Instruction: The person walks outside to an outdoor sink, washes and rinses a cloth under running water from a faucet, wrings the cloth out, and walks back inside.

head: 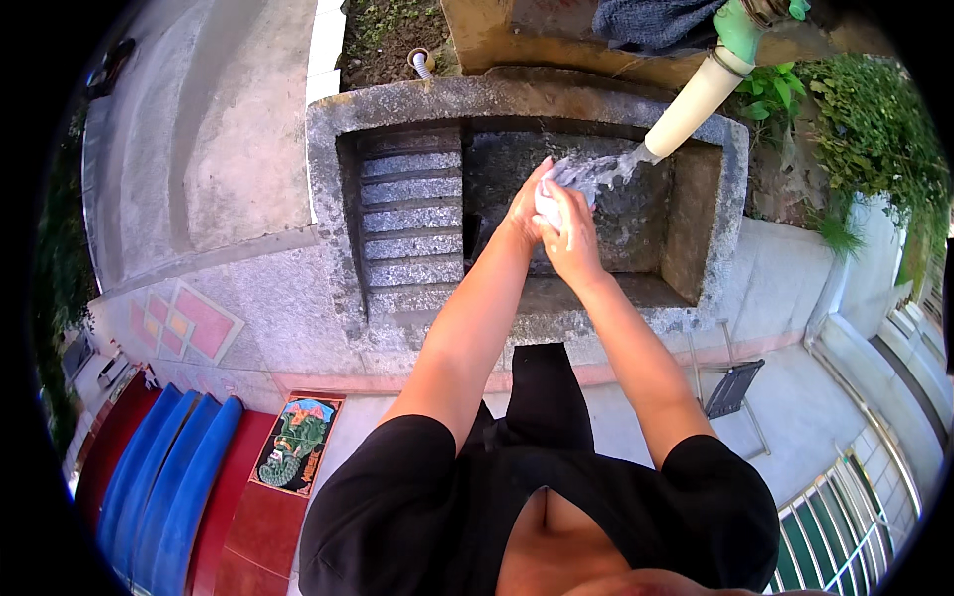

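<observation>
My left hand [524,212] and my right hand [575,237] are pressed together over a concrete wash basin [343,112]. Between them is a small white item [550,212], wet and mostly covered by my fingers; whether it is cloth or something else I cannot tell. A stream of water [596,173] from a cream-coloured plastic pipe [693,100] runs onto the item and the fingers. The pipe hangs from a green fitting [738,31] at the upper right. Left of my hands, the basin has a ridged concrete washboard [412,217].
A dark cloth [656,22] hangs behind the basin, with green plants [864,112] at the right. Behind me are a folding chair [734,387] and a metal railing [835,514]. Blue rolled shapes [175,477] and a dragon-like relief panel [298,445] stand at lower left.
</observation>
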`<state>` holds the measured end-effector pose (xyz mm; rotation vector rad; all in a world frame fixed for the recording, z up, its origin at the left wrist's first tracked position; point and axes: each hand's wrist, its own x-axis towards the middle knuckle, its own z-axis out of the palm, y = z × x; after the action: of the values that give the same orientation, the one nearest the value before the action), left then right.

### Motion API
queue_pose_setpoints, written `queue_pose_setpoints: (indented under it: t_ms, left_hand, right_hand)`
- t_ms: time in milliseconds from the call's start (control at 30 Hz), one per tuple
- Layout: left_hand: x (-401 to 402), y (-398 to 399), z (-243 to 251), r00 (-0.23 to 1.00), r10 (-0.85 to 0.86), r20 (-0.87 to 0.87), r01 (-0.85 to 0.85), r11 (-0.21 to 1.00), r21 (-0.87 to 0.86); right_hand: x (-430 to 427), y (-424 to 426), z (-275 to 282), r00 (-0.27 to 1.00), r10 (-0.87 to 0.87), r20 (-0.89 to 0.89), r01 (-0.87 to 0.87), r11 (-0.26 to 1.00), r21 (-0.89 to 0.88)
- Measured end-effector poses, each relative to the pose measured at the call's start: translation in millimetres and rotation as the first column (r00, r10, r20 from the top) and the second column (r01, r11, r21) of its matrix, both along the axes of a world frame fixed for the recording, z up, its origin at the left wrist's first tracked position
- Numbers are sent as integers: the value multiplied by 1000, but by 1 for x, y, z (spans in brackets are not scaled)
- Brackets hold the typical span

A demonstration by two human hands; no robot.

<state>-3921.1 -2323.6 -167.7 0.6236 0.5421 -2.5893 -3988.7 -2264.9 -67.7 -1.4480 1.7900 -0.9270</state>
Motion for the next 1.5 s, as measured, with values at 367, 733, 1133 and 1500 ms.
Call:
queue_pose_setpoints:
  t_ms: [367,733,1133,1500]
  left_hand:
    - [-14,-12,12,839,87,537,51,970,-237]
    - [10,13,-22,940,51,338,12,983,-181]
    - [30,22,13,412,-193,890,362,932,34]
    - [29,-22,67,715,280,641,375,619,-690]
  right_hand:
    - [-21,-14,-38,975,-131,-181,131,991,-12]
    - [-89,-2,-99,461,-474,750,291,879,377]
    - [-58,-9,-50,970,-233,70,224,968,110]
    - [-91,-13,-48,926,-366,92,356,928,107]
